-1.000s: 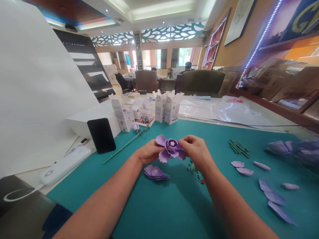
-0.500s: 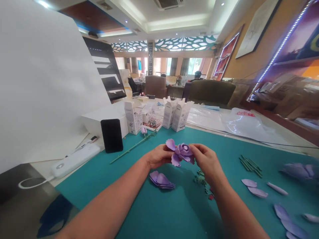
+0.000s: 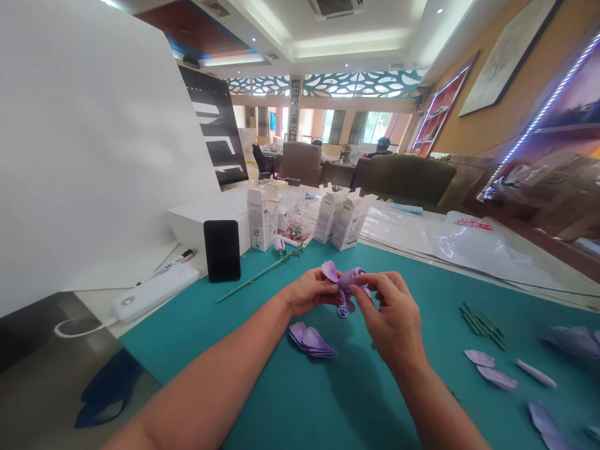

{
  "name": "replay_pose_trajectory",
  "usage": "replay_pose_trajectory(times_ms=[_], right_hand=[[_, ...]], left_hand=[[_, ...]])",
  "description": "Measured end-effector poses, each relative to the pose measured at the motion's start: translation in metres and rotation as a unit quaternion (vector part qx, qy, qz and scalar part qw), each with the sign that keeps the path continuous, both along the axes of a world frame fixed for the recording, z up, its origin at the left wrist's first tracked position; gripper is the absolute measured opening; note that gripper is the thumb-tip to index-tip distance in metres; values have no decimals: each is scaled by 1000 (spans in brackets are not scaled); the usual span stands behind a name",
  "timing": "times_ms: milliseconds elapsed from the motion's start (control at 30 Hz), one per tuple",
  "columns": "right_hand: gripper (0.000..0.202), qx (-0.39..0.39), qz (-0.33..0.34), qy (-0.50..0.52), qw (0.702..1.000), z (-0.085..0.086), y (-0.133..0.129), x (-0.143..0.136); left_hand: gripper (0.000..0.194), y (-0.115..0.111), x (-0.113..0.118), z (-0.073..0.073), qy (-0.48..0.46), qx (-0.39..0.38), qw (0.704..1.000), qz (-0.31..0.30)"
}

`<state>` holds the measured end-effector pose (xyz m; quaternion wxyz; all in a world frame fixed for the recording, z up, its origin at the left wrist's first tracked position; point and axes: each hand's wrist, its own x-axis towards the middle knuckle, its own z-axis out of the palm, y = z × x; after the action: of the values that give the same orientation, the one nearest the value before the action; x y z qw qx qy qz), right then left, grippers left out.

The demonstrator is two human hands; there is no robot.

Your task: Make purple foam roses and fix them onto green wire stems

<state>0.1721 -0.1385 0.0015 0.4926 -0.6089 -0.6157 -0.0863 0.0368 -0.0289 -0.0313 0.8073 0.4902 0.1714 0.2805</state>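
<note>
Above the green mat, a purple toy flower [image 3: 349, 279] with several petals is held between both hands. My left hand [image 3: 313, 292] grips it from the left, fingers closed at its base. My right hand [image 3: 391, 306] pinches its petals from the right with thumb and forefinger. A small purple ring-shaped part [image 3: 343, 311] shows just under the flower; whether it is attached I cannot tell. Below my left hand lies a stack of loose purple petals [image 3: 312, 340]. The small green pieces under my right forearm are mostly hidden.
A finished-looking flower stem [image 3: 257, 277] lies on the mat [image 3: 281, 406] beside a black phone-like slab [image 3: 222, 251]. White boxes [image 3: 349, 220] stand behind. Green sticks [image 3: 482, 325] and pale petals [image 3: 497, 377] lie at right. A white power bank-like bar [image 3: 157, 294] sits left.
The flower has been tilted, so its open centre no longer faces me and the ring-shaped part shows beneath. My right hand has turned, its fingers now over the petals. The view has shifted slightly.
</note>
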Motion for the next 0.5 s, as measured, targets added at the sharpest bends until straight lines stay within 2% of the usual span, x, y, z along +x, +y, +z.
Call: replay_pose_trajectory(times_ms=[200,500], right_hand=[[14,-3,3,-4,1000,-2,1,3],[17,3,42,51,998,1,-2,-9]], left_hand=[[46,-2,1,1,13,-4,1000,20],[45,-5,3,3,26,-3,999,39]])
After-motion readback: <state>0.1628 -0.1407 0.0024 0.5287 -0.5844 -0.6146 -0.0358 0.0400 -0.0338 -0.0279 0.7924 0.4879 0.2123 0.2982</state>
